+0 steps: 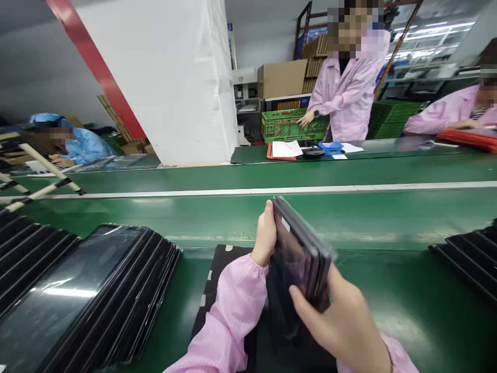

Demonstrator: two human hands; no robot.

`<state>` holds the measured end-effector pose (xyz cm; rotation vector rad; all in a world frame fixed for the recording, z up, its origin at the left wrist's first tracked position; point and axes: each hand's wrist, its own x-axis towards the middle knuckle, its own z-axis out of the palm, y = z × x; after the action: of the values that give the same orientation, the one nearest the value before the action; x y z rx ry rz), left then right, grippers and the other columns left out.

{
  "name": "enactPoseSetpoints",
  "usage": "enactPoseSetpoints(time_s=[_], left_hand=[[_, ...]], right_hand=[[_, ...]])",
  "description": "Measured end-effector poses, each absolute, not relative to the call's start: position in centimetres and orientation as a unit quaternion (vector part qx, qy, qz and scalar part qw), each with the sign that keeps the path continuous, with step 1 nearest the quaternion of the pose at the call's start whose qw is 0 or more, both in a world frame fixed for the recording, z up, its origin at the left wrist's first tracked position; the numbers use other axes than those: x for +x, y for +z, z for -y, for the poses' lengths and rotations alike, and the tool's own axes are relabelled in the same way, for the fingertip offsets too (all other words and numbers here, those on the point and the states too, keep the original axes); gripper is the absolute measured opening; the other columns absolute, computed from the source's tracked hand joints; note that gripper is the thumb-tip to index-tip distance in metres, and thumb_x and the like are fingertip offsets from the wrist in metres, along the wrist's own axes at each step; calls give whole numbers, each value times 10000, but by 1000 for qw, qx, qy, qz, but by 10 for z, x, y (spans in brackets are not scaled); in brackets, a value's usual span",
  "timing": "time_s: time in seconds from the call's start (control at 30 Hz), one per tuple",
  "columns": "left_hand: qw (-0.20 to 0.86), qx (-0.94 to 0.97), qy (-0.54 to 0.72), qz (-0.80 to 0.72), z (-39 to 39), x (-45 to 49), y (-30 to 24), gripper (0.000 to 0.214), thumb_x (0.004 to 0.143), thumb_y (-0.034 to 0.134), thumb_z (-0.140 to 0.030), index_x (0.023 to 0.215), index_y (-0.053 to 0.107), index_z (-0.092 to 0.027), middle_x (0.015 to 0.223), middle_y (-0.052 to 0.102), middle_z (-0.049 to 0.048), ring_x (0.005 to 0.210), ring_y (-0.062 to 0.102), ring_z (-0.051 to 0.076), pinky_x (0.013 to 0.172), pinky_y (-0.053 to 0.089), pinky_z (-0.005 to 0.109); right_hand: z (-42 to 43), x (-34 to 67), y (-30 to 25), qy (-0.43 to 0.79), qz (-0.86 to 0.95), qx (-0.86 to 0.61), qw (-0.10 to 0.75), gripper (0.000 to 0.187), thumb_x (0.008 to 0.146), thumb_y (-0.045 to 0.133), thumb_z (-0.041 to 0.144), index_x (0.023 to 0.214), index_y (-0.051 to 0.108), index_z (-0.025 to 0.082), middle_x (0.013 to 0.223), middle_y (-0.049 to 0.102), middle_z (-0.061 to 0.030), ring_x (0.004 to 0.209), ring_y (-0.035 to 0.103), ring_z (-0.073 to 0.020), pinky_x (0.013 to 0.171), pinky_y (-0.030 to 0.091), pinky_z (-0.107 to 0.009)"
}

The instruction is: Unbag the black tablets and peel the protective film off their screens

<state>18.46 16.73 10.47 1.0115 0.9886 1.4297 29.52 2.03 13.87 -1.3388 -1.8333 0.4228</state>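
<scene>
Both my hands hold a small stack of thin black glossy panels (298, 248) upright on edge above a black mat (221, 280) on the green bench. My left hand (265, 235) grips the stack's far left edge, fingers wrapped behind it. My right hand (341, 316) clasps the near right edge, thumb across the front face. The stack is slightly blurred by motion.
A fanned pile of black panels (97, 290) lies at my left, another pile (469, 254) at the right edge. A green conveyor belt (248, 178) runs across ahead. Beyond it stand a white pillar (174, 77), a green crate (287, 124), and people in pink and blue coats.
</scene>
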Motion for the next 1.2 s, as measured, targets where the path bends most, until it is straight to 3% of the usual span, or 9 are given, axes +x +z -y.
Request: enactPoseSetpoints(time_s=[0.07, 0.17, 0.3, 0.53, 0.67, 0.77, 0.93, 1.2], left_hand=[[535, 424, 617, -392, -164, 185, 105, 715, 759, 406, -884, 678, 539, -186, 558, 467, -29, 525, 443, 117, 518, 363, 265], [520, 451, 649, -323, -156, 185, 107, 704, 729, 441, -894, 676, 522, -196, 549, 457, -38, 502, 414, 107, 504, 344, 259], [535, 483, 640, -265, -149, 186, 113, 693, 729, 445, -892, 649, 506, -207, 527, 457, -33, 477, 415, 110, 483, 354, 264], [533, 522, 623, -235, -138, 192, 116, 681, 753, 426, -881, 672, 508, -210, 543, 463, -26, 491, 430, 121, 494, 375, 269], [529, 535, 617, -231, -135, 193, 115, 677, 748, 433, -883, 682, 511, -214, 532, 473, -25, 475, 429, 124, 473, 358, 268], [519, 549, 612, -234, -133, 194, 114, 672, 764, 428, -871, 698, 524, -210, 538, 491, -22, 479, 430, 125, 483, 355, 269], [486, 565, 617, -252, -131, 198, 111, 619, 837, 422, -802, 760, 549, -202, 587, 522, -14, 526, 448, 131, 526, 365, 266], [495, 567, 602, -267, -135, 201, 102, 510, 884, 440, -736, 877, 472, -227, 704, 527, -21, 572, 434, 124, 543, 369, 247]], right_hand=[[-15, 299, 140, 223, 767, -494, 344, 760, 849, 566, 204, 1551, 275, 213, 810, 725, -36, 598, 688, -234, 542, 555, -313], [-10, 305, 146, 273, 790, -484, 260, 920, 800, 538, 147, 1607, 100, 194, 674, 681, 30, 480, 626, -198, 462, 490, -283], [-4, 310, 156, 294, 800, -488, 188, 1015, 726, 561, 105, 1606, 56, 143, 621, 648, 55, 460, 588, -186, 447, 416, -276], [5, 314, 165, 306, 790, -511, 148, 1091, 685, 636, 78, 1606, 54, 142, 643, 677, 49, 485, 596, -187, 453, 356, -269], [6, 324, 168, 359, 780, -487, 158, 1224, 657, 838, 308, 1607, 78, 176, 704, 704, 37, 568, 645, -206, 488, 387, -259], [6, 333, 169, 399, 770, -463, 181, 1329, 609, 863, 509, 1611, 61, 163, 751, 699, 23, 600, 643, -200, 512, 413, -252], [5, 343, 173, 428, 750, -461, 207, 1226, 688, 776, 652, 1601, 152, 122, 748, 637, 18, 632, 591, -181, 562, 415, -255], [3, 355, 179, 429, 755, -450, 211, 978, 802, 711, 389, 1594, 177, 180, 778, 653, 29, 652, 587, -174, 665, 475, -277]])
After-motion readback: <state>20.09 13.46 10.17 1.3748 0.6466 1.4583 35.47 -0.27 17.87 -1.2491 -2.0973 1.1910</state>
